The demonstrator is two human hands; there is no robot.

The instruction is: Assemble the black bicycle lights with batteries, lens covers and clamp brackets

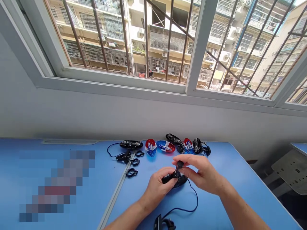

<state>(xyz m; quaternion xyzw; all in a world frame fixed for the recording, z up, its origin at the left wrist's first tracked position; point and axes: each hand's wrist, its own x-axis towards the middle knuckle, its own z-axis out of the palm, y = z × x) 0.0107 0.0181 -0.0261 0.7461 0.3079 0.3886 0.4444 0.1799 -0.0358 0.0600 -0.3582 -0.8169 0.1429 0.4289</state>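
A glossy black oval device (181, 182) is at the middle of the blue table, with my left hand (159, 183) closed on its left part, thumb and fingers around it. My right hand (200, 171) pinches a small black part (179, 165) that stands up over the device. A thin black cable (197, 199) curves from the device toward the near edge, where a black clamp-like piece (164, 222) lies. My fingers hide where the small part meets the device.
Along the back of the blue table (216, 204) lie black oval devices (131, 144), red and blue oval shells (151, 147) and a cabled black piece (123, 157). Black rings (131, 172) lie left of my hands. A blurred patch (57, 188) covers the left side. A barred window is behind.
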